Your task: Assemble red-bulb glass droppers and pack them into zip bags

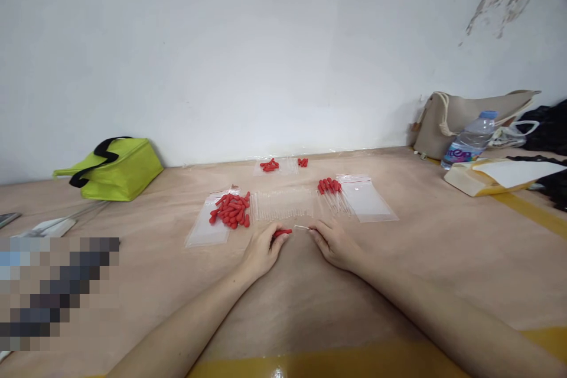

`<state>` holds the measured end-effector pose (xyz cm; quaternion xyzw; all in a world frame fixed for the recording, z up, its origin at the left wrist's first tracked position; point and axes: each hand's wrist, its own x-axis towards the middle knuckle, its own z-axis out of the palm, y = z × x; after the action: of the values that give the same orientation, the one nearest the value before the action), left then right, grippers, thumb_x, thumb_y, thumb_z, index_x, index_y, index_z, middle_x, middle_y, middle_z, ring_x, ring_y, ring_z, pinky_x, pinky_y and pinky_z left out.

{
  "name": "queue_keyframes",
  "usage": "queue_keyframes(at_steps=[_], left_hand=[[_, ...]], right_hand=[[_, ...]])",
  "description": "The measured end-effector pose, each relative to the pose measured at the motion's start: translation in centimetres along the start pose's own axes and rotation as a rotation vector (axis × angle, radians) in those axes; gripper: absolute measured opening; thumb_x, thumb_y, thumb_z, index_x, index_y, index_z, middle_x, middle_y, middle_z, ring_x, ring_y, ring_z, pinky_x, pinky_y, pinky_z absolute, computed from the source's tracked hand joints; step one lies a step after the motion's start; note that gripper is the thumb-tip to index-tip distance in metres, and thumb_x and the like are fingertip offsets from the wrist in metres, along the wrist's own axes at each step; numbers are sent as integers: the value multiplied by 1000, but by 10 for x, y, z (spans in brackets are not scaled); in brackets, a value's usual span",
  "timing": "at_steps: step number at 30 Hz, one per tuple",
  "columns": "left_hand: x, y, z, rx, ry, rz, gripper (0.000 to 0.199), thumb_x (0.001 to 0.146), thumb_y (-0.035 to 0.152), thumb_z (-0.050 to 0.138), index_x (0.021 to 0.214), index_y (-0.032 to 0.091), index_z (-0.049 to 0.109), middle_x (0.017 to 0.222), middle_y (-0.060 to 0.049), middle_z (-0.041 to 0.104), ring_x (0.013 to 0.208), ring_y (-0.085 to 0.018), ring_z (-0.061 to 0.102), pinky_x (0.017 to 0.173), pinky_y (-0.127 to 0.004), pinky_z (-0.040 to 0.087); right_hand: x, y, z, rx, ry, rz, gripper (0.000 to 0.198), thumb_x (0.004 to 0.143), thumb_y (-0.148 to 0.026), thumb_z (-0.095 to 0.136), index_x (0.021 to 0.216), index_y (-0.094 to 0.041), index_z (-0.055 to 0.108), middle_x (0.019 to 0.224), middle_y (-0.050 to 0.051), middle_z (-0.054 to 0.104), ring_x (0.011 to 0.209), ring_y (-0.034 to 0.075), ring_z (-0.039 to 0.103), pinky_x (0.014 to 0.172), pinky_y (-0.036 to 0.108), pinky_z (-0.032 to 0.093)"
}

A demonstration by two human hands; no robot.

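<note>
My left hand (264, 247) is closed on a red rubber dropper bulb (283, 233), whose narrow end points right. Opposite it, my right hand (331, 242) pinches a thin clear glass tube (301, 227), its tip a small gap away from the bulb. Beyond my left hand lies a pile of red bulbs (231, 211), partly on a clear zip bag (201, 227). A row of clear glass tubes (281, 205) is spread in the middle. Several droppers with red bulbs fitted (331, 188) lie beyond my right hand, beside another zip bag (370, 201).
Near the wall lie more red bulbs (269, 165) on clear plastic. A lime-green bag (128, 168) stands at left. At right are a water bottle (472, 140), a beige bag (436, 124) and an open yellow-and-white packet (473, 180). Brown paper (420, 242) covers the table.
</note>
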<state>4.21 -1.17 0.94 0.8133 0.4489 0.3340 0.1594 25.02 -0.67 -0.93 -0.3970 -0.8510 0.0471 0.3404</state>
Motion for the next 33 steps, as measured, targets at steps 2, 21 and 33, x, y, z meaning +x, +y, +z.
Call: queue_keyframes(at_steps=[2,21,33], left_hand=[[-1,0,0,3,12,-11,15,86,26,42,88,19,55,81,-1,61,75,-15,54,67,-26,42],[-1,-4,-1,40,66,166,12,83,25,50,91,21,59,82,-1,65,77,-15,57,78,-30,38],[-3,-7,-1,21,-49,292,13,85,22,48,85,19,60,75,0,65,69,-13,57,78,-32,37]], right_hand=[[0,-2,1,-20,-3,-32,22,88,-23,32,94,-19,53,86,5,59,80,16,52,73,30,39],[0,-2,1,-1,-43,-100,23,88,-21,35,96,-18,56,84,5,63,76,14,55,71,29,32],[3,0,-4,-126,-92,-179,21,83,-15,42,89,-21,61,71,0,62,61,9,48,65,28,20]])
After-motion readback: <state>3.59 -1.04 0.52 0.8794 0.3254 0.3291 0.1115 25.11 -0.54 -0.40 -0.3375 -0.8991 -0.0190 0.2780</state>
